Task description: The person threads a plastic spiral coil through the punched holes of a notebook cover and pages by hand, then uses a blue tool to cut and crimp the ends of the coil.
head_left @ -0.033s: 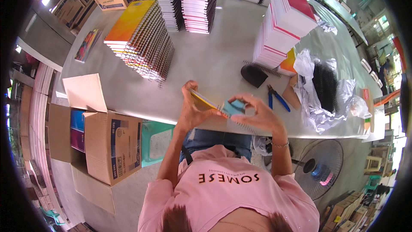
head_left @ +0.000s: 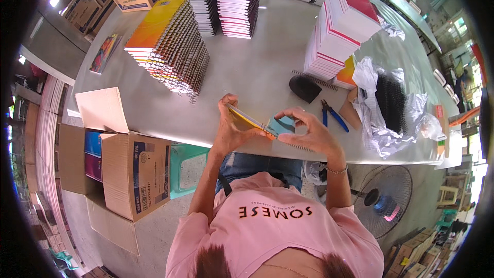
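The left hand [head_left: 231, 126] and right hand [head_left: 311, 131] both grip a yellow-covered spiral notebook [head_left: 257, 123] (tilted, held between them) just above the worktop's [head_left: 247, 67] near edge, beside blue pliers [head_left: 333, 116].

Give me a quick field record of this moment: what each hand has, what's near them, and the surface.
left hand: grips the yellow-covered spiral notebook at its left end
right hand: on the same notebook's right end, over its blue part
surface: grey table
close by: blue-handled pliers, black coil piece
stacks: spiral notebooks left, red-edged pads right
floor: open cardboard box
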### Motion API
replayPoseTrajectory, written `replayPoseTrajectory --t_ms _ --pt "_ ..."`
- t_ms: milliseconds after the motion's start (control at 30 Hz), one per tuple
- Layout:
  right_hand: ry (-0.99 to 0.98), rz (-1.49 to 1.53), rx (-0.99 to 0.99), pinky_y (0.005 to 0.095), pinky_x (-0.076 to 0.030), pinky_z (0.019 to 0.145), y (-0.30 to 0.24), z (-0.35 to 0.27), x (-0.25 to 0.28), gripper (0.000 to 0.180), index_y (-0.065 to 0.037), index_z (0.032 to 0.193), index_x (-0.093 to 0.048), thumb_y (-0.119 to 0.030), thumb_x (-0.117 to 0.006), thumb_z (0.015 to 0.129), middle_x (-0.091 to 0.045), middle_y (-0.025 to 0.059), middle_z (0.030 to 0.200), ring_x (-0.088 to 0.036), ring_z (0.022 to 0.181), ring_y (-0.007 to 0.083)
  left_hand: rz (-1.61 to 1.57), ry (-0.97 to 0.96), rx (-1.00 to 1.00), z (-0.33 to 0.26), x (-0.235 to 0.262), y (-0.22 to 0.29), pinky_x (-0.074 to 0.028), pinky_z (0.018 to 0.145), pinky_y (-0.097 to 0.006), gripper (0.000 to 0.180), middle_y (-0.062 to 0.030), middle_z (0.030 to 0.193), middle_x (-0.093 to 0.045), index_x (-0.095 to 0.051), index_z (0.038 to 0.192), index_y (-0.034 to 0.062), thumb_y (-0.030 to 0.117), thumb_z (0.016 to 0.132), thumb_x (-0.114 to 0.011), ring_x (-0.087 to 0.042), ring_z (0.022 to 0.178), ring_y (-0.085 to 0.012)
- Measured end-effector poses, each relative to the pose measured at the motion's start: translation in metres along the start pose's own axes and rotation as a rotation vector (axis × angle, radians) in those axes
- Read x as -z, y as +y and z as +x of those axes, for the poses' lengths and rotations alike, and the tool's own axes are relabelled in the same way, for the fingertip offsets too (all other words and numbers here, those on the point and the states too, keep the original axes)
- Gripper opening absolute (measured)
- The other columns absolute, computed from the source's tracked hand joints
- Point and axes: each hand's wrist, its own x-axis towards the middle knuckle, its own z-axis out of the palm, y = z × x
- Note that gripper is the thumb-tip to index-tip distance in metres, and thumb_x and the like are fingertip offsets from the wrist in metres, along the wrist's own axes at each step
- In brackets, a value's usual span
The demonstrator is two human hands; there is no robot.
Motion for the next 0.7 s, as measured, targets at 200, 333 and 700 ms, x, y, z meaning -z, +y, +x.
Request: replayPoseTrajectory --t_ms 200,333,700 --pt "0.208 -0.334 0.126 0.0328 -0.043 0.09 0.017 0.012 -0.005 0.049 -0.009 0.119 -0.064 -0.031 -0.079 0.079 -0.06 0.0063 0.106 -0.055 0.1 0.0172 0.088 -0.011 -0.028 0.004 0.01 0.002 -0.036 0.102 -0.035 0.115 -0.0116 0.123 -0.035 -0.024 0.13 0.0054 0.024 0.047 -0.1 -0.04 0.117 -0.0241" --pt "-0.156 0.394 0.034 0.0312 -0.045 0.086 0.015 0.008 -0.004 0.05 -0.007 0.12 -0.064 -0.031 -0.08 0.079 -0.061 0.0043 0.103 -0.056 0.096 0.0149 0.011 -0.02 0.058 0.006 0.011 0.002 -0.035 0.103 -0.035 0.114 -0.0106 0.122 -0.036 -0.024 0.131 0.0055 0.022 0.048 -0.1 -0.04 0.117 -0.0236" --pt "-0.062 -0.034 0.01 0.0265 -0.049 0.085 0.03 0.026 -0.012 0.05 0.002 0.124 -0.058 -0.023 -0.076 0.085 -0.062 0.0043 0.11 -0.057 0.097 0.01 -0.08 -0.066 0.045 0.007 0.015 -0.008 -0.034 0.1 -0.032 0.113 -0.0072 0.12 -0.035 -0.026 0.13 0.0092 0.022 0.045 -0.1 -0.039 0.113 -0.0206"
